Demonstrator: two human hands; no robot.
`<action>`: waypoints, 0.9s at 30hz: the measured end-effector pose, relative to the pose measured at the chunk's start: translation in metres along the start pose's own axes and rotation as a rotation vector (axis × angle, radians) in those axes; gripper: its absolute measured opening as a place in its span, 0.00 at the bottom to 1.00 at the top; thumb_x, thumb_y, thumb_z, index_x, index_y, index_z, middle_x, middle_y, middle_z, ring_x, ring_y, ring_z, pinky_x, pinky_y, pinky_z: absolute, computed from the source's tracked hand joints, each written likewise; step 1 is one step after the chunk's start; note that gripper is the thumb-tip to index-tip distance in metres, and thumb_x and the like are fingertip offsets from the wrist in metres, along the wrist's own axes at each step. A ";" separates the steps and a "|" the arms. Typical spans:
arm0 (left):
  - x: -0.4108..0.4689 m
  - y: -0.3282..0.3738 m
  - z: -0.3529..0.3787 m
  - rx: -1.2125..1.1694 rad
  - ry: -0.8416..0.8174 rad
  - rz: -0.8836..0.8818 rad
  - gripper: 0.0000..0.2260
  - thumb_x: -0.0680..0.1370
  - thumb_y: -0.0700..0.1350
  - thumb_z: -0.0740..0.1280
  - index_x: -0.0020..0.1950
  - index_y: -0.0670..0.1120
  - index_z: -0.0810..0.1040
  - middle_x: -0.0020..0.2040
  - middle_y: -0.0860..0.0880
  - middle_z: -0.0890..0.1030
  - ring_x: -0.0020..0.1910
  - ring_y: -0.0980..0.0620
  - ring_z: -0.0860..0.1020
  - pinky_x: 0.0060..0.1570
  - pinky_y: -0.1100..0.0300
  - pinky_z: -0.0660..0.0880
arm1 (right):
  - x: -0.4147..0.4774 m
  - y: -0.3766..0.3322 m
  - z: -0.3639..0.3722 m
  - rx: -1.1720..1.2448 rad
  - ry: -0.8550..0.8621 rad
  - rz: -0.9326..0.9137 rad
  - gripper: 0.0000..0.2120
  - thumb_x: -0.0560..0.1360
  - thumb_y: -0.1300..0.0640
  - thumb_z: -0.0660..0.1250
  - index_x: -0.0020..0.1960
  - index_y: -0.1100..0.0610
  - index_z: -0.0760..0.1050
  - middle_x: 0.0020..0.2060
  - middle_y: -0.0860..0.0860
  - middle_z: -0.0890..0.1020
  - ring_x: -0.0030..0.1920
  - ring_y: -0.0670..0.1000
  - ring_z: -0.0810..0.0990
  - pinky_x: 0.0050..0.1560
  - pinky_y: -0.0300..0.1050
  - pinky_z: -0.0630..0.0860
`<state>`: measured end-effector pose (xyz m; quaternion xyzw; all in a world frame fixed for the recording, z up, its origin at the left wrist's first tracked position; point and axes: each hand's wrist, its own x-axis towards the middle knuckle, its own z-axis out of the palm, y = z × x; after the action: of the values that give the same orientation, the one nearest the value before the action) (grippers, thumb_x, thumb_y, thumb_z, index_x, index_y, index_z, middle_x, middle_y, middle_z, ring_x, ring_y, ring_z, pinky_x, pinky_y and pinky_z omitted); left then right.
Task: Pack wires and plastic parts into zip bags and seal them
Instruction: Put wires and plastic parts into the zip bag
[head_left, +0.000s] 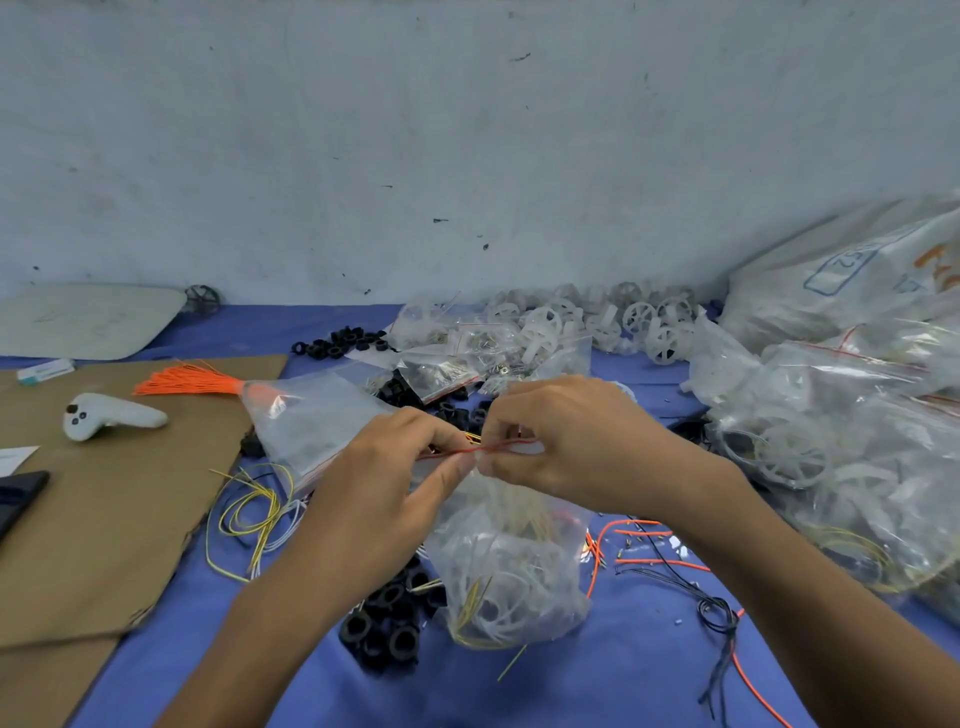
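Looking down over the blue-covered desk (597, 675), I take the biggest thing first: a pale printed sack (857, 270) slumped at the far right against the wall. Below it lies a heap of filled bags (857, 467), each with a red strip along the mouth, holding white plastic wheels and some yellow wire as far as I can make out. I judge that heap to be the finished pile, set to the right to be out of the working space. A brown cardboard sheet (104, 519) covers the left of the desk, with a white controller (111, 413) lying on it.

In the middle, close to me, the zip bag (519, 571) stands upright with its bottom on the desk, so the load sits low and the mouth is free. Inside I see white plastic parts, a bunch of pale thin wires and a few yellow ones. The left hand (384, 483) and right hand (566, 441) meet at its top edge, each pinching the red seal strip (498, 447) between thumb and forefinger. The two pinches sit just beside each other. I read this as the sealing step, with the strip to be pressed shut outward toward both ends.

Supplies ring the bag:
- another bag (311, 415) to the left, with orange wires (187, 382) sticking out of its far end
- white wheels (639, 317) along the wall
- black rings (387, 623) against the bag's left side
- loose yellow wires (249, 514) by the cardboard edge
- orange and black wires (675, 566) on the right
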<state>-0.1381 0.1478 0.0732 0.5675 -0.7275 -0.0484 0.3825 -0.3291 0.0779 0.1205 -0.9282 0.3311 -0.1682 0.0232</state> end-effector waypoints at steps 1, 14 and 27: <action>0.000 -0.001 0.000 0.005 0.005 -0.010 0.02 0.77 0.51 0.69 0.48 0.58 0.78 0.46 0.62 0.77 0.51 0.61 0.74 0.49 0.67 0.68 | -0.001 0.002 -0.002 -0.002 -0.004 0.013 0.10 0.74 0.39 0.65 0.47 0.44 0.76 0.45 0.40 0.80 0.46 0.44 0.76 0.43 0.46 0.73; -0.003 -0.007 0.000 0.032 -0.001 -0.036 0.03 0.78 0.50 0.68 0.47 0.59 0.75 0.46 0.63 0.76 0.51 0.63 0.72 0.48 0.66 0.68 | -0.014 0.018 -0.009 0.180 0.020 0.070 0.05 0.75 0.48 0.69 0.46 0.48 0.81 0.43 0.42 0.84 0.47 0.45 0.81 0.49 0.50 0.76; 0.000 0.000 0.003 0.025 -0.021 -0.031 0.03 0.78 0.50 0.68 0.48 0.59 0.76 0.46 0.63 0.76 0.51 0.62 0.73 0.48 0.69 0.67 | -0.032 0.040 -0.014 0.309 0.092 0.147 0.02 0.73 0.49 0.72 0.42 0.46 0.80 0.34 0.44 0.82 0.37 0.46 0.80 0.44 0.48 0.76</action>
<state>-0.1394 0.1470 0.0711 0.5831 -0.7231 -0.0510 0.3669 -0.3810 0.0679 0.1176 -0.8782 0.3690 -0.2571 0.1629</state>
